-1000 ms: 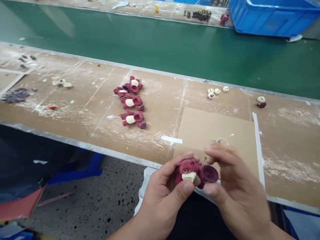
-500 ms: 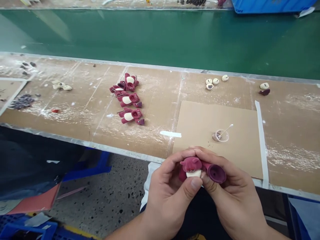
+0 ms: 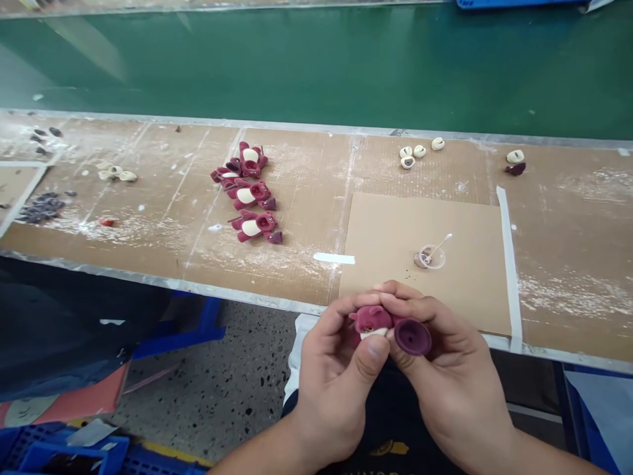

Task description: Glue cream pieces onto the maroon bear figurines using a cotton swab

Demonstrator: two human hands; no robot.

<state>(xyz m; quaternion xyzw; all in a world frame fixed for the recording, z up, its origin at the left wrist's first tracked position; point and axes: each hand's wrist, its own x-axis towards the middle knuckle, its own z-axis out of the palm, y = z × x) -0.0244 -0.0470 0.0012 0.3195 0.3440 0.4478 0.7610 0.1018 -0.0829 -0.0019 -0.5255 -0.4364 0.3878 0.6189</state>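
Note:
Between both hands is a small dark-pink bear figure (image 3: 370, 319), its head up and a cream muzzle piece (image 3: 374, 333) on its face. My left hand (image 3: 336, 369) is closed around the figure's left side, the thumb pressing on the muzzle. From the other side my right hand (image 3: 445, 369) grips the same figure, fingertips meeting those of the left hand behind it. A purple cup-shaped part (image 3: 413, 337) sticks out at the figure's right, against my right thumb and fingers. Most of the bear's body is hidden by the fingers.
Several pink bear figures (image 3: 251, 227) lie on the cardboard-covered bench. A small clear cup (image 3: 432, 257) with a cotton swab (image 3: 442, 245) stands on a cardboard sheet (image 3: 380, 224). Cream pieces (image 3: 419, 152) lie behind it, grey pieces (image 3: 42, 208) far left. A green belt (image 3: 297, 72) runs behind.
The view has shifted slightly. Both hands still hold the bear figure, thumb on the muzzle; the figure and its purple cup-shaped part appear slightly further left and up.

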